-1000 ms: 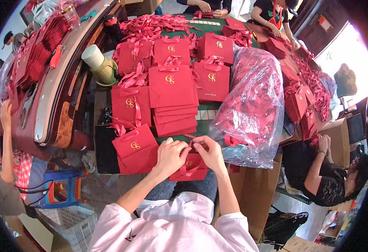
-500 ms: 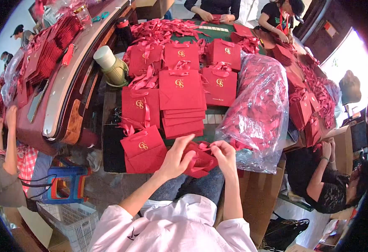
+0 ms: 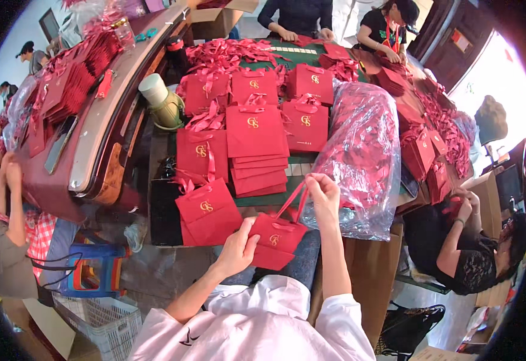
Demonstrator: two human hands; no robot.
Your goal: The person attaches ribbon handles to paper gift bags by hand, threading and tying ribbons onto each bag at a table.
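A small red paper gift bag (image 3: 273, 242) with a gold emblem is held over my lap, tilted. My left hand (image 3: 237, 248) grips its left side, thumb on the front. My right hand (image 3: 323, 191) is raised above it, pinching the red ribbon handle (image 3: 294, 201), which is pulled up taut in a loop. Just left lies another red bag (image 3: 207, 210) near the table's front edge. Beyond my hands stands a stack of flat red bags (image 3: 258, 135), with more ribbon-handled bags around it.
A clear plastic sack (image 3: 362, 162) full of red ribbon lies at right. A green thermos with a white lid (image 3: 158, 102) stands at left. Loose ribbons (image 3: 239, 55) are heaped at the back. Co-workers sit around. A white crate (image 3: 103, 322) and blue stool (image 3: 97, 265) are on the floor.
My right hand has moved up, drawing the ribbon handle out into a raised loop. The bag has turned so its emblem front faces up, with my left hand still at its left side.
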